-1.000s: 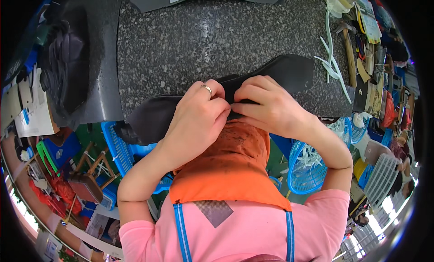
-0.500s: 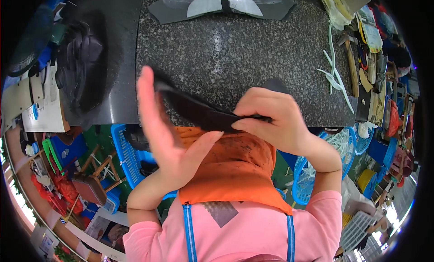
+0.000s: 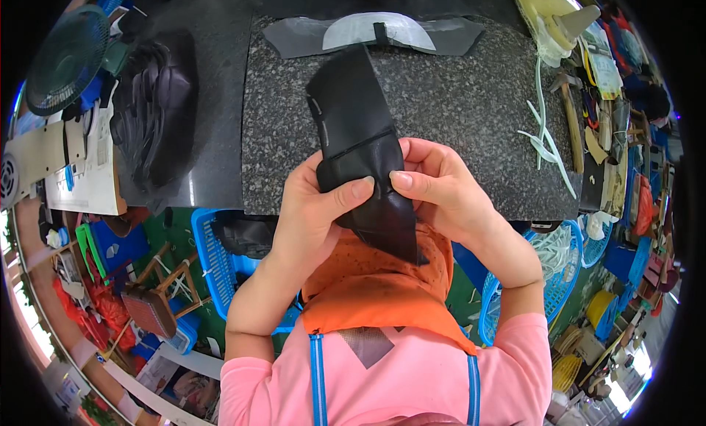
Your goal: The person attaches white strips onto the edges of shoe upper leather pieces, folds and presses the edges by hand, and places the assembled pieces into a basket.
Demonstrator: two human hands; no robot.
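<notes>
From my remote seat I see two bare hands above the near edge of a speckled stone slab (image 3: 456, 117), holding a black leather-like piece (image 3: 360, 150). The piece slants across that edge: its broad end lies over the slab, its pointed end hangs on the near side, in front of an orange apron (image 3: 379, 304). The left hand (image 3: 312, 205) pinches it, thumb flat on top; the right hand (image 3: 445, 179) nips its right-hand border, thumb tip beside the other thumb.

I judge that hard thumb pressure could crease the piece or push its folded layers out of line, since both thumbs bear on the same narrow middle. If the pinch slackens, the pointed end could drag the piece off the slab's near side. Swung farther out, the broad end might nudge the grey piece with a white patch (image 3: 379, 32) near the slab's far side.

I cannot see the underside, or most of the fingers curled behind it. Whether the pale marks on its left border are stitches or slits, I cannot tell. Left of the slab, a heap of black pieces (image 3: 154, 117) merges into one dark mass; beyond the slab's far side, dark sheets (image 3: 434, 1) are cut off by the frame.
</notes>
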